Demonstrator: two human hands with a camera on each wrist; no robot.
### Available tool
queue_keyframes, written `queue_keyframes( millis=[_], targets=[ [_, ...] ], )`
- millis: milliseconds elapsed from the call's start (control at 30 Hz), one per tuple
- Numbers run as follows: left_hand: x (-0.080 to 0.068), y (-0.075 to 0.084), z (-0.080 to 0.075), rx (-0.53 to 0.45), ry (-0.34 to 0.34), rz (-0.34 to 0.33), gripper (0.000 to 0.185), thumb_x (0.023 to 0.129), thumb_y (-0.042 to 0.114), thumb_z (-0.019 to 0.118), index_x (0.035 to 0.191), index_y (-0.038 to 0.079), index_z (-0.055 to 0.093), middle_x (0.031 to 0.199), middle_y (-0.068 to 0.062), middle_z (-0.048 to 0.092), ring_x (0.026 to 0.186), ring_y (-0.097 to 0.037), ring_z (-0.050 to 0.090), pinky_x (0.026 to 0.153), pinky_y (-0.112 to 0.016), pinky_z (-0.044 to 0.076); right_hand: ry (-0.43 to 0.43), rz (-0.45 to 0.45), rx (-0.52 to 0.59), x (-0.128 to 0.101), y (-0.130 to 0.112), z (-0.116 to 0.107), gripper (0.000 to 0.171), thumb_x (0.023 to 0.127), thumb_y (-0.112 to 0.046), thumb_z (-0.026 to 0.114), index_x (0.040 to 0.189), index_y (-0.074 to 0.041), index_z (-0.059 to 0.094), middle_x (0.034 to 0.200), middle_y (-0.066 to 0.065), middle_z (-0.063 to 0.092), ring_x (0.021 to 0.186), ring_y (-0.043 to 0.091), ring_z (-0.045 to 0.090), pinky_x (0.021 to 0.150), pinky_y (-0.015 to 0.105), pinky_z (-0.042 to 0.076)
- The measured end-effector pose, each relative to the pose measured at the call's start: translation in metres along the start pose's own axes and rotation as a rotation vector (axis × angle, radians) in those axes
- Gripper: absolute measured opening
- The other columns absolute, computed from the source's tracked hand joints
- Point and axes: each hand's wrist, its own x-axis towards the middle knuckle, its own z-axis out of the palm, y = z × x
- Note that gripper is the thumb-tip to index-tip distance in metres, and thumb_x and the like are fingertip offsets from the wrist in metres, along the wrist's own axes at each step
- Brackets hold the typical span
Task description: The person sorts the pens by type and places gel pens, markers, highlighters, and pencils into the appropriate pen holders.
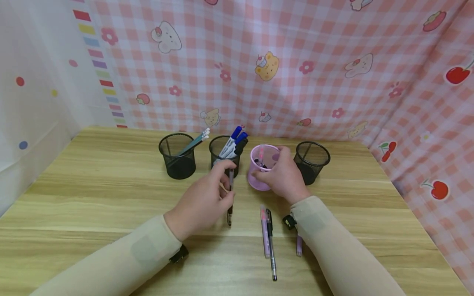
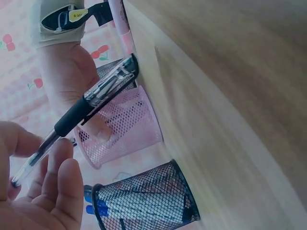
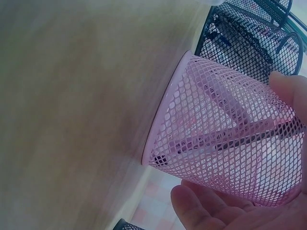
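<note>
My left hand [image 1: 203, 201] pinches a clear-barrelled gel pen [image 1: 231, 181] near one end. Its black grip and capped end [image 2: 112, 81] point down toward the table in the head view. With thumb and fingers, my right hand [image 1: 288, 176] grips a pink mesh pen cup [image 1: 255, 181] around its upper side. Through the mesh in the right wrist view, a few pens [image 3: 206, 141] lean inside that cup. It stands upright on the table, to the right of the held pen.
Black mesh cups flank the pink one: one with white-tipped sticks [image 1: 196, 142], one with blue- and black-capped markers [image 1: 231, 144], and another black cup [image 1: 309, 174] at right. Nearer lie a pink-purple pen [image 1: 265, 234], a black-capped gel pen [image 1: 272, 250] and a purple pen [image 1: 299, 246] partly under the right sleeve.
</note>
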Motion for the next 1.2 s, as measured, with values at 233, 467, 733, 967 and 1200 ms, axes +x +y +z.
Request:
queue_keyframes(
  millis=[233, 467, 733, 967, 1200],
  targets=[
    [0.000, 0.002, -0.002, -0.026, 0.092, 0.074, 0.042, 0.098, 0.009, 0.073, 0.131, 0.010, 0.048, 0.091, 0.001, 0.069, 0.081, -0.008, 0.066, 0.072, -0.025, 0.058, -0.001, -0.008, -0.002, -0.001, -0.001, 0.000, 0.108, 0.078, -0.040, 0.092, 0.157, -0.005, 0.026, 0.148, 0.020, 0.053, 0.133, 0.039, 0.056, 0.114, 0.053, 0.048],
    [0.000, 0.001, -0.005, 0.019, 0.068, 0.083, 0.013, 0.097, 0.012, 0.073, 0.100, 0.014, 0.061, 0.088, 0.002, 0.074, 0.081, -0.007, 0.069, 0.072, -0.023, 0.057, -0.003, -0.007, -0.002, -0.001, 0.000, 0.000, 0.108, 0.079, -0.039, 0.091, 0.157, -0.004, 0.026, 0.148, 0.020, 0.053, 0.134, 0.039, 0.056, 0.115, 0.053, 0.047],
    [-0.003, 0.001, -0.009, 0.064, 0.076, 0.073, 0.017, 0.091, 0.011, 0.078, 0.086, 0.014, 0.062, 0.079, 0.004, 0.065, 0.068, -0.008, 0.054, 0.060, -0.023, 0.049, -0.006, -0.007, 0.005, 0.000, 0.000, 0.000, 0.107, 0.078, -0.040, 0.091, 0.157, -0.006, 0.026, 0.148, 0.019, 0.053, 0.133, 0.038, 0.057, 0.114, 0.053, 0.047],
    [-0.004, -0.002, -0.011, 0.084, 0.031, 0.025, 0.015, 0.090, 0.007, 0.077, 0.084, 0.013, 0.065, 0.082, 0.002, 0.069, 0.067, -0.008, 0.053, 0.062, -0.024, 0.047, -0.009, 0.004, 0.009, -0.001, -0.001, 0.000, 0.108, 0.079, -0.039, 0.092, 0.158, -0.007, 0.025, 0.149, 0.019, 0.052, 0.133, 0.038, 0.057, 0.114, 0.053, 0.047],
    [-0.004, -0.005, -0.012, 0.075, 0.037, 0.035, 0.008, 0.093, 0.007, 0.070, 0.096, 0.011, 0.064, 0.086, 0.002, 0.067, 0.072, -0.009, 0.056, 0.065, -0.026, 0.051, -0.004, 0.002, -0.005, 0.000, -0.001, 0.001, 0.107, 0.079, -0.039, 0.091, 0.158, -0.006, 0.025, 0.148, 0.019, 0.053, 0.133, 0.039, 0.057, 0.114, 0.053, 0.047]
  ],
)
